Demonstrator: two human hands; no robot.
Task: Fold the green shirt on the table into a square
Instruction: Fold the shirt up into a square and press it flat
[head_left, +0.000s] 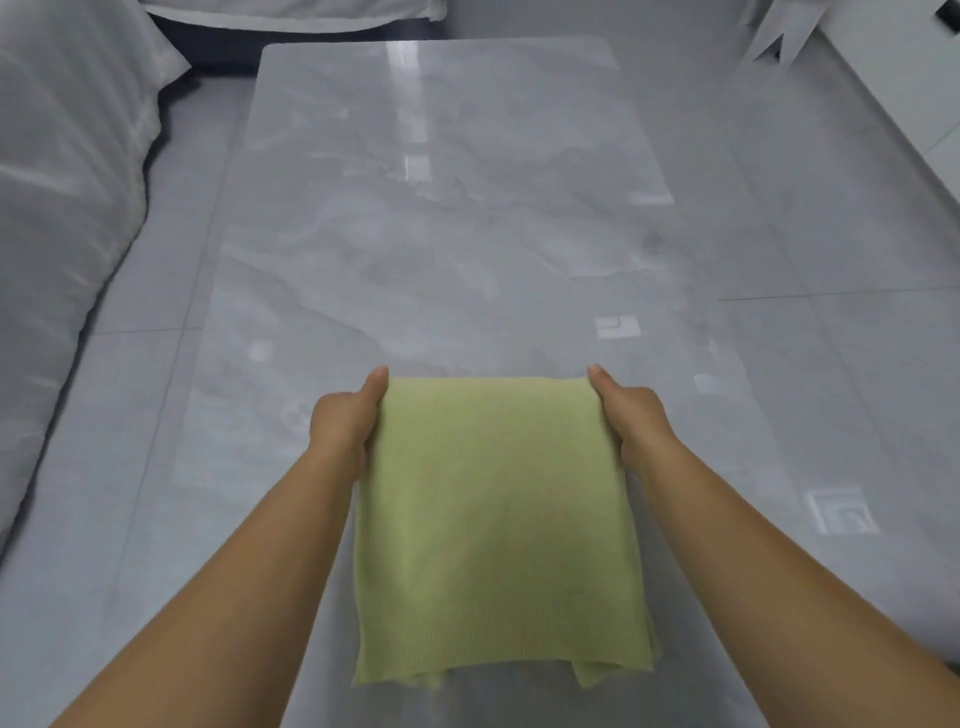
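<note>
Low in the frame, left hand (347, 415) and right hand (631, 413) each grip a far corner of the folded pale-green knit shirt (498, 530) over the glossy grey marble table (467, 234).

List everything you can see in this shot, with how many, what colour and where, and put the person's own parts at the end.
green shirt: one, pale green, folded, held at its far corners over the near end of the table
table: one, glossy grey marble pattern, centre
floor: grey tiles, around the table
covered furniture: one, under whitish wrap, far left
left hand: one, gripping the shirt's far left corner
right hand: one, gripping the far right corner
</note>
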